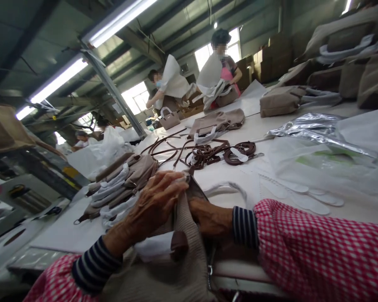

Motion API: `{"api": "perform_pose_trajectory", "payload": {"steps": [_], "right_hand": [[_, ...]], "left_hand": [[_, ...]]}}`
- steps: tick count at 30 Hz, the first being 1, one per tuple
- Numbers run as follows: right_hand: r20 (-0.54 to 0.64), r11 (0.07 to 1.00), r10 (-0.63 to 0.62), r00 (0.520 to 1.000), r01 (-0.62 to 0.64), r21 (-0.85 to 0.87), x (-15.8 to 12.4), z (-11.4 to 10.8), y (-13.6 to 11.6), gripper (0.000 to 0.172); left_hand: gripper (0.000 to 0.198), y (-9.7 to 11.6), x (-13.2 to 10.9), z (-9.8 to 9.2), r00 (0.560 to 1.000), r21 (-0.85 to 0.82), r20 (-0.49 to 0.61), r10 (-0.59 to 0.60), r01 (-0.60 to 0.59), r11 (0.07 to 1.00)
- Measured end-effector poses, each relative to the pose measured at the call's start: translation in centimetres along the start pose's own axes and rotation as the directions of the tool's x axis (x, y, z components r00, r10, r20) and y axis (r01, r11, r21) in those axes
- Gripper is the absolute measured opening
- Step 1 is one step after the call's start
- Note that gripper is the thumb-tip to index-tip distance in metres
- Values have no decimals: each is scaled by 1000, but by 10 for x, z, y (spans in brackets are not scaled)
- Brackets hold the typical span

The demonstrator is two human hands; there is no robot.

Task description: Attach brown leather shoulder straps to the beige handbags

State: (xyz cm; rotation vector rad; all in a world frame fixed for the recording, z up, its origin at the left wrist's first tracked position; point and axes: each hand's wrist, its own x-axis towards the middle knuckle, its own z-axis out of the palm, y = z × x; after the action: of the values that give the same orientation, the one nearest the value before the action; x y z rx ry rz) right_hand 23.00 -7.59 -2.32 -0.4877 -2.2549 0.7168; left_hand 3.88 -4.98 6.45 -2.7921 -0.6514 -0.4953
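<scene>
A taupe handbag [192,235] with ribbed fabric lies tilted just in front of me, its zipped mouth facing right. My left hand [159,199] is closed over the bag's upper corner, fingers bent at the edge. Into the opening reaches my right hand [209,216]; its fingers are hidden by the bag's side. A white-wrapped handle [154,246] with a dark brown end lies across the bag's near face, below my left wrist. Beyond the bag, another pale wrapped handle [229,188] curves over the table.
Brown straps [208,155] lie coiled on the white table [252,126]. Stacked taupe bags [138,172] sit left, more bags [280,100] at back right. Clear plastic [321,163], silver film [327,128] and white paper pieces [299,195] lie right. Co-workers [228,73] stand across the table.
</scene>
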Motion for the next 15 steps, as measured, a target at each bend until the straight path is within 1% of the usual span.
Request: {"api": "perform_pose_trajectory", "payload": {"steps": [1,3,4,5,6,8,9,10,11,12,13,15], "right_hand": [[-48,993,49,998,-43,109,-5,-6,-3,18],[-148,964,177,973,-142,225,-16,-19,-8,18],[-195,947,260,946,-209,245,-21,-26,-9,17],[-235,919,354,905,-290,265,-26,-34,-9,16],[-256,878,454,853,-380,292,-31,-41,-7,14],[-260,757,640,723,-538,370,-36,-54,-1,15],[-253,700,703,664,-584,412,-37,-59,3,16],[-249,660,741,623,-609,441,-37,-63,7,17],[-251,640,759,601,-619,455,-35,-66,10,18],[-260,640,761,595,-619,456,-34,-68,12,19],[-267,648,754,600,-614,450,-32,-70,15,20],[-260,663,743,617,-621,419,-27,-72,19,20]], "left_hand": [[40,-6,2,-2,997,-64,-3,-81,81,995],[52,-14,5,-3,965,-204,11,-261,258,944],[52,-16,5,-2,944,-257,40,-328,327,909],[51,-16,6,3,931,-284,91,-354,365,887],[50,-14,5,10,928,-278,152,-339,370,887],[49,-7,4,29,931,-210,266,-250,309,927],[49,-2,4,39,929,-175,304,-211,272,946],[47,1,4,47,926,-152,327,-188,247,957],[46,4,5,53,925,-146,336,-179,239,960],[45,4,6,56,924,-161,340,-174,239,957],[45,3,7,56,921,-191,353,-163,241,952],[47,-7,12,49,912,-279,385,-139,259,925]]}}
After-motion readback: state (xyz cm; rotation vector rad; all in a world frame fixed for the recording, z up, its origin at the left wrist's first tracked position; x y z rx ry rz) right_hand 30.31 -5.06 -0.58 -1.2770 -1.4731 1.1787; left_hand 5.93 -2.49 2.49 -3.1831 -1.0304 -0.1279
